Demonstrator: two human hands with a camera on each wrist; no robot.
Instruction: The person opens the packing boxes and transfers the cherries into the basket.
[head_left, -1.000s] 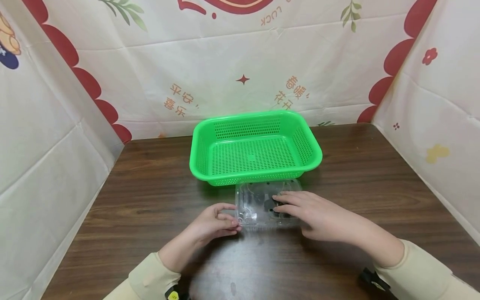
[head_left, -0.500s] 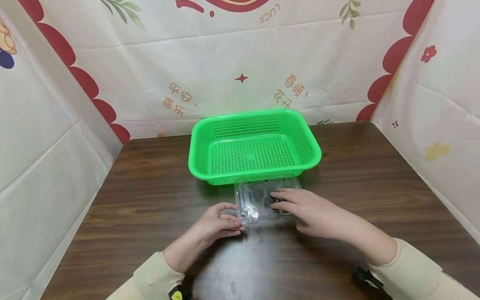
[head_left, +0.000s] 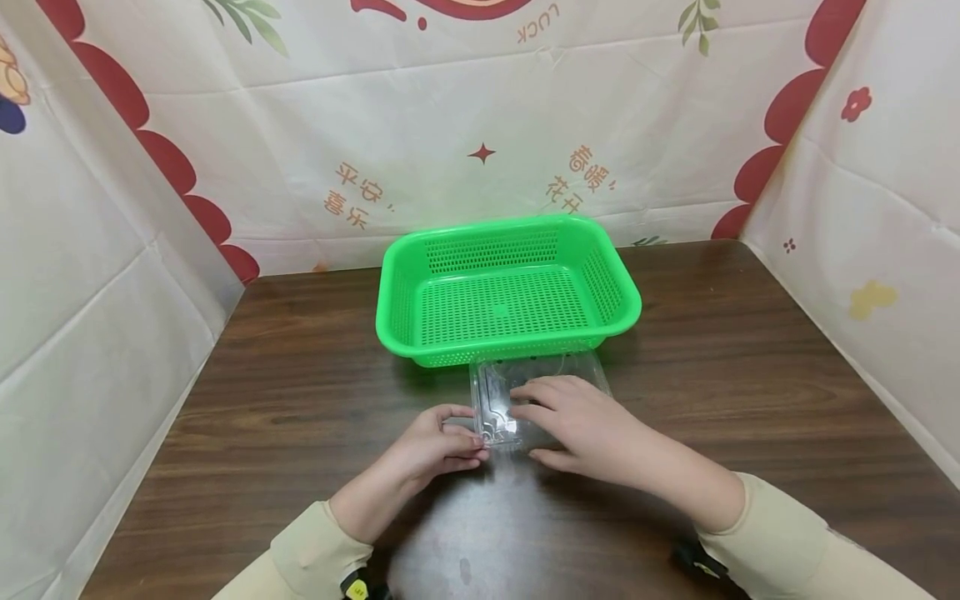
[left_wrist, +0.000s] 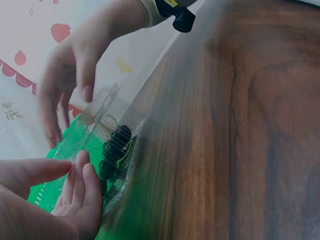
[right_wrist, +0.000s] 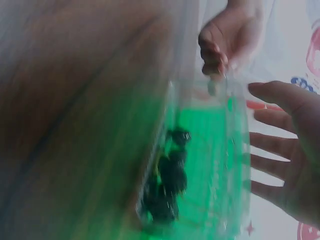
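A clear plastic clamshell box (head_left: pixel 495 412) lies closed on the table, against the near side of the green basket. My left hand (head_left: pixel 438 446) pinches its near left corner between thumb and fingers. Over the lid is my right hand (head_left: pixel 592 429), fingers spread and fairly straight, holding nothing; it covers much of the box in the head view. Through the clear wall, the left wrist view shows dark grapes (left_wrist: pixel 115 150) with a greenish stem. The right wrist view has the same grapes (right_wrist: pixel 172 180) blurred, with the right fingers (right_wrist: pixel 275 145) extended above the lid.
A green perforated plastic basket (head_left: pixel 502 308) with nothing in it stands just behind the box. Brown wood-grain table (head_left: pixel 300 392) extends around both. White printed cloth (head_left: pixel 450 108) hangs at the back and along both sides.
My right hand has moved left across the lid, from the box's right part toward its middle. The dark grapes seen by its fingertips are now hidden under it. My left hand keeps its place.
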